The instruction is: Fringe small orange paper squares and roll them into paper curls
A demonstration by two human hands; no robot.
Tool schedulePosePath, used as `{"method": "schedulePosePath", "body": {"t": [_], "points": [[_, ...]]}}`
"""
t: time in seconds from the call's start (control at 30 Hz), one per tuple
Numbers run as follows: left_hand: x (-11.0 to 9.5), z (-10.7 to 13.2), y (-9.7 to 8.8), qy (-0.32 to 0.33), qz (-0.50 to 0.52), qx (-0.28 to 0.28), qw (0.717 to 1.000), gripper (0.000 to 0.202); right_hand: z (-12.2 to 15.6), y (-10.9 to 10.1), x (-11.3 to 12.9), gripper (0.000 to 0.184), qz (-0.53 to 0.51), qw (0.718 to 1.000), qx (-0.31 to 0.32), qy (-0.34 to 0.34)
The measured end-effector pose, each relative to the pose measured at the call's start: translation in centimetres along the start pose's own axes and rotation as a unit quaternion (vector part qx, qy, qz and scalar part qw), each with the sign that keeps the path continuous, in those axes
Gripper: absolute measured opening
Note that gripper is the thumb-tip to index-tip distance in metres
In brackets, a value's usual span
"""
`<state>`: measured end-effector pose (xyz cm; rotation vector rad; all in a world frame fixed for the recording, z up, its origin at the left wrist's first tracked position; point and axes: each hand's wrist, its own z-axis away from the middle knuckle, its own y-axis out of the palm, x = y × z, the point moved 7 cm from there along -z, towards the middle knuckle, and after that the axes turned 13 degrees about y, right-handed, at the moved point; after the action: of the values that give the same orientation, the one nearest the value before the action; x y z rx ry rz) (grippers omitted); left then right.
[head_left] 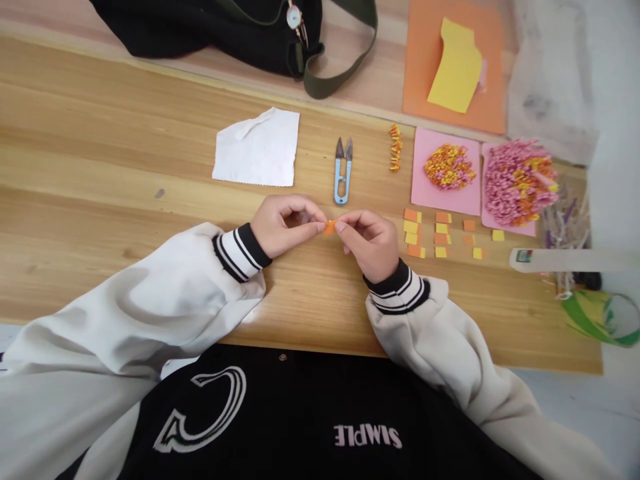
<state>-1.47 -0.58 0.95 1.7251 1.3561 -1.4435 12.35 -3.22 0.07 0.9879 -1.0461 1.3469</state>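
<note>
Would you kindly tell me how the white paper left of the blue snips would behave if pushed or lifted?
The white paper looks thin and light, so it would probably slide easily on the smooth table. Its rumpled top edge suggests it would flop when lifted.

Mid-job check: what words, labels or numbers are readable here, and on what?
"SIMPLE": black jacket front, upside down to the camera.
"C": big outlined letter, same jacket.
White bottle label: too blurred to read.
Watch dial on the black bag: too small.
Pinched orange paper piece: no text.
</note>
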Motion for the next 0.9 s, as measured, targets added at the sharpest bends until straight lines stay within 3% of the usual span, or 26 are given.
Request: {"method": "schedulePosePath", "body": {"t": [0.47,0.9], "points": [[0.06,-0.05,-0.20,-0.001,-0.003,-0.010,1.000,0.026,0.01,-0.05,0.04,0.018,0.010,1.000,-0.006,0.005],[0.06,0.04,0.00,-0.009,0.007,-0.003,1.000,0.020,0.08,-0.12,0.04,0.021,0.026,0.999,-0.014,0.014]]}}
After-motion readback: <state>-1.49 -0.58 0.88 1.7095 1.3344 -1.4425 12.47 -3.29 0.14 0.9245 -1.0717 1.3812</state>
